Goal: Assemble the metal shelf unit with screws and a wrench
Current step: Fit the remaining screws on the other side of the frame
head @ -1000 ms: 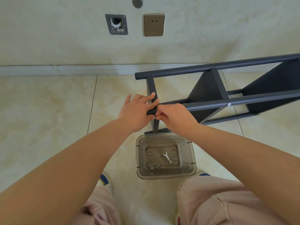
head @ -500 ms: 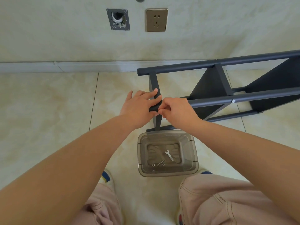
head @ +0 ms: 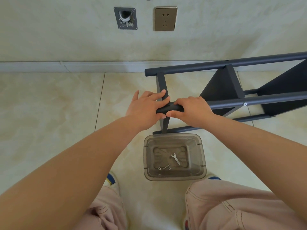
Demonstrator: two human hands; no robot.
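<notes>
A dark grey metal shelf unit [head: 221, 87] lies on its side on the tiled floor, running off to the right. My left hand [head: 146, 107] and my right hand [head: 192, 109] both grip the near end of its front tube [head: 171, 109], thumbs almost touching below it. My left fingers also reach onto the flat crossbar [head: 162, 83]. A silver screw head [head: 244, 104] shows on the front tube further right. A small silver wrench [head: 175, 159] lies in a clear plastic bin [head: 174, 139] below my hands, beside a loose screw [head: 166, 166] and two washers [head: 159, 168].
The wall runs close behind the shelf, with a skirting board [head: 74, 66], a brass socket [head: 165, 18] and an open wall box [head: 125, 18]. My knees in pink trousers [head: 232, 205] flank the bin. Bare tiles [head: 49, 105] stretch to the left.
My right hand has slid a little to the right along the tube, exposing its dark end between the two hands. The view has tilted slightly downward.
</notes>
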